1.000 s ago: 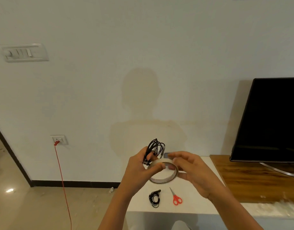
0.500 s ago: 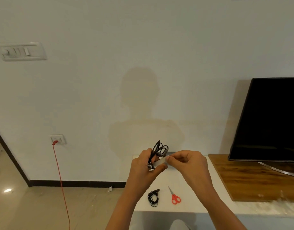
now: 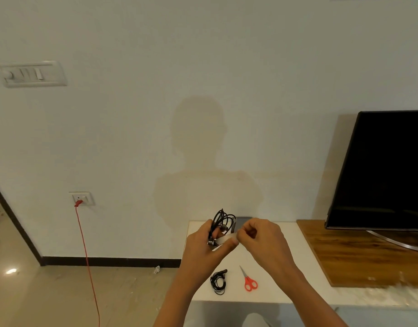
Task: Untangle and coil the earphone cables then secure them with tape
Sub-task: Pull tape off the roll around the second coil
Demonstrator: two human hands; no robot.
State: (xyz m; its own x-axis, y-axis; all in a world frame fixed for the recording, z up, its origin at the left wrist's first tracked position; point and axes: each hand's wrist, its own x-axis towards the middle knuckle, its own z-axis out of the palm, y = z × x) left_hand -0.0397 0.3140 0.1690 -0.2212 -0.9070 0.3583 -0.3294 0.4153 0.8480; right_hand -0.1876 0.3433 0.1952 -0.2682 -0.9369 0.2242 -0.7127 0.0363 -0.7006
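Observation:
My left hand (image 3: 203, 249) grips a coiled black earphone cable (image 3: 223, 220) above the white table (image 3: 274, 267). The loops stick up above the fingers and the earbuds hang near my thumb. A whitish strip of tape (image 3: 224, 239) runs from my left thumb to my right hand (image 3: 262, 241), whose fingertips pinch its end. I cannot tell where the rest of the tape roll is. A second coiled black earphone cable (image 3: 218, 282) lies on the table below my hands.
Red-handled scissors (image 3: 249, 280) lie right of the second coil. A dark grey flat object (image 3: 244, 219) lies at the table's back edge. A black TV (image 3: 380, 171) stands on a wooden board (image 3: 345, 256) to the right. A red cord (image 3: 87, 260) hangs from a wall socket.
The tape roll, seen face-on between my hands a second ago, now shows only as a narrow strip. My hands have come closer together, and the right hand's fingertips now pinch.

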